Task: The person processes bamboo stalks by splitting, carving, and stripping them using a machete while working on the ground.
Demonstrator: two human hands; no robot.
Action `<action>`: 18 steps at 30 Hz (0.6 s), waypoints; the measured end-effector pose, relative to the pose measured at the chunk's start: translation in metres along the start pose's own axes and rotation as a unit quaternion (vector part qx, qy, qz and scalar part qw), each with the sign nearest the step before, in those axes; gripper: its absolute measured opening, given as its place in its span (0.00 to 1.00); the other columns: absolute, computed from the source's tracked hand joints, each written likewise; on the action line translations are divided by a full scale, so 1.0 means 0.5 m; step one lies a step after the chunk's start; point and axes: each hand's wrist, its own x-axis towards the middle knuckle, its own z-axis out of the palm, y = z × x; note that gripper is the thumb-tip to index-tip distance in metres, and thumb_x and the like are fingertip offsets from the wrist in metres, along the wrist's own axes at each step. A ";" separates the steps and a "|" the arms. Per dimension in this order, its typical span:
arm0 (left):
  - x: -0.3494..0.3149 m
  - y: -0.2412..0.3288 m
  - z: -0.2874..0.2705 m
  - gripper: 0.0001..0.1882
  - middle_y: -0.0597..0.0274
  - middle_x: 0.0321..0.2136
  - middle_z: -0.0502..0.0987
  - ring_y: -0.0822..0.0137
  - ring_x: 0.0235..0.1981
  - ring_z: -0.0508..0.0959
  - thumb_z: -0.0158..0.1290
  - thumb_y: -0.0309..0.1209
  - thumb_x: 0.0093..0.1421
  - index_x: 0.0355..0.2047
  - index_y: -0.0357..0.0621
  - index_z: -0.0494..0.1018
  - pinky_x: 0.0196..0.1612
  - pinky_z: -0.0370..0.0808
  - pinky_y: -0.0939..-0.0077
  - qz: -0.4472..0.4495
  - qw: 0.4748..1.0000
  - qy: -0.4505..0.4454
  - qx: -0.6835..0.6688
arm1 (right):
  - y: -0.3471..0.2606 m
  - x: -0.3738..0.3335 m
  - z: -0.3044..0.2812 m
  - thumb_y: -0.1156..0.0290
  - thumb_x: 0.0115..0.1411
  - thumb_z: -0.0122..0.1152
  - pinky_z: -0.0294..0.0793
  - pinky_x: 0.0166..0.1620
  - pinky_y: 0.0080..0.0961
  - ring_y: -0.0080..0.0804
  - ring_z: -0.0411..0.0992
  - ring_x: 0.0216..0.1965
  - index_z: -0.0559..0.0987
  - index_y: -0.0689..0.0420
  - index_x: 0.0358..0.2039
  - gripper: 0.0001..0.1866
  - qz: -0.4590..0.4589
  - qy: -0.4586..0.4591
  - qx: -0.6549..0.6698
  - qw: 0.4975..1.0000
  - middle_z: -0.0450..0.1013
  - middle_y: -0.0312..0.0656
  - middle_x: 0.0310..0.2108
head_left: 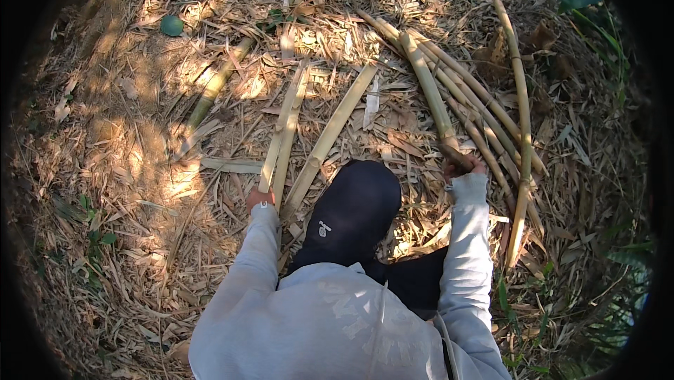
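Clamping near end of pale bamboo strip (278, 141) in left hand (260, 198), left of the dark-clad knee (361, 190); extends forward over leaf litter (140, 268). Clamping thicker bamboo length (427, 92) in right hand (470, 167) at its dark near end, right of the knee; can't tell if part of it or separate handle. Looks light, stiff lengthwise, springy sideways, likely slick on smooth faces, prone to splitting along grain. Grip near mid-length for balance, near end for control; keep clear of edges, possibly sharp.
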 end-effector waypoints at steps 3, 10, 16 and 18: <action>0.105 0.022 -0.002 0.31 0.46 0.39 0.80 0.46 0.40 0.81 0.59 0.54 0.53 0.46 0.43 0.74 0.43 0.79 0.56 0.049 0.999 -0.012 0.013 | 0.020 0.002 0.026 0.67 0.56 0.50 0.76 0.23 0.30 0.40 0.70 0.23 0.71 0.59 0.36 0.10 -0.004 0.025 -0.034 0.999 0.71 0.48 0.30; 0.161 0.153 0.012 0.34 0.44 0.52 0.70 0.46 0.51 0.74 0.61 0.49 0.53 0.52 0.39 0.66 0.52 0.72 0.55 0.258 0.950 0.149 0.092 | 0.054 0.059 -0.001 0.68 0.56 0.50 0.77 0.24 0.31 0.41 0.71 0.24 0.73 0.59 0.34 0.09 -0.016 0.029 -0.082 0.996 0.72 0.46 0.29; 0.109 0.150 0.163 0.27 0.49 0.49 0.69 0.50 0.52 0.69 0.60 0.40 0.52 0.49 0.43 0.68 0.51 0.69 0.53 0.305 0.949 -0.081 -0.021 | 0.097 0.101 -0.009 0.68 0.57 0.49 0.76 0.23 0.31 0.40 0.72 0.22 0.74 0.61 0.31 0.10 0.011 0.060 -0.080 0.995 0.74 0.45 0.26; 0.090 0.109 0.192 0.26 0.49 0.48 0.69 0.50 0.51 0.69 0.60 0.39 0.52 0.49 0.44 0.68 0.51 0.69 0.53 0.288 0.956 -0.043 -0.036 | 0.107 0.129 -0.013 0.64 0.59 0.46 0.73 0.18 0.32 0.43 0.71 0.18 0.72 0.61 0.32 0.12 0.055 0.082 -0.058 0.993 0.73 0.48 0.23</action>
